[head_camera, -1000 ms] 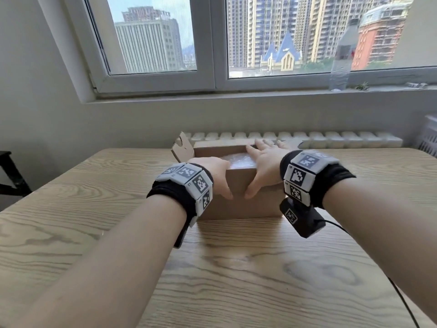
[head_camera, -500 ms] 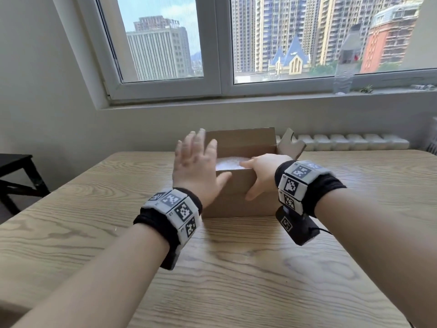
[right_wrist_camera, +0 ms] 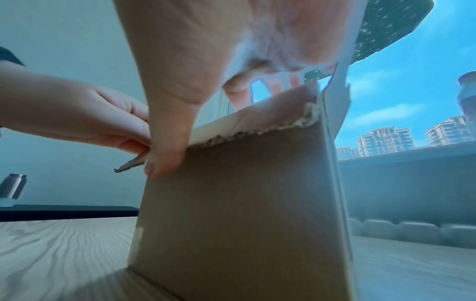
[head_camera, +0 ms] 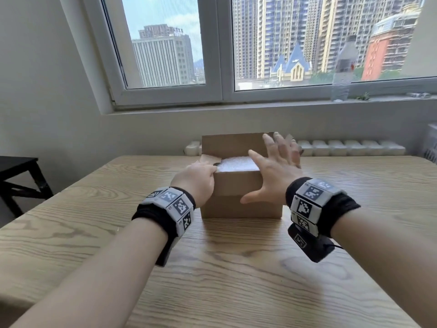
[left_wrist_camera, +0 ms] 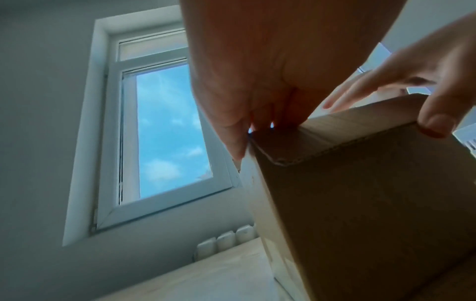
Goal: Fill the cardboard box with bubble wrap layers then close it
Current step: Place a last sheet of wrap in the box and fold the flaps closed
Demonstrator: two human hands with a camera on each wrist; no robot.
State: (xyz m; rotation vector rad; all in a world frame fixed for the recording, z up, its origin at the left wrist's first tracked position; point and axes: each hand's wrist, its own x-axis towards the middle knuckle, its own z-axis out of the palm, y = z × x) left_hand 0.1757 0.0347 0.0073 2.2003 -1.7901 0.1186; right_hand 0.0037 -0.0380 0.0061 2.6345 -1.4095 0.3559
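A brown cardboard box (head_camera: 241, 197) stands on the wooden table (head_camera: 236, 268), its back flap upright. White bubble wrap (head_camera: 236, 165) fills it to the top. My left hand (head_camera: 205, 172) curls over the box's left top edge and holds the left flap folded inward; the right wrist view shows the left hand (right_wrist_camera: 90, 114) pinching that flap's edge. My right hand (head_camera: 274, 164) is open with fingers spread at the right flap, which it mostly hides. Its thumb (right_wrist_camera: 165, 158) rests against the box (right_wrist_camera: 244, 203) front wall. In the left wrist view my left hand (left_wrist_camera: 257, 91) sits on the box (left_wrist_camera: 373, 203) corner.
A white radiator (head_camera: 350, 147) runs behind the table under the window. A plastic bottle (head_camera: 341, 74) stands on the sill. A black side table (head_camera: 16, 166) is at the left, with a metal flask (right_wrist_camera: 12, 185) on it. A white basket (head_camera: 431, 143) sits at the right edge.
My left hand came down from an open, raised pose and now holds the left flap folded in. My right hand left the front corner and rose open to the right flap.
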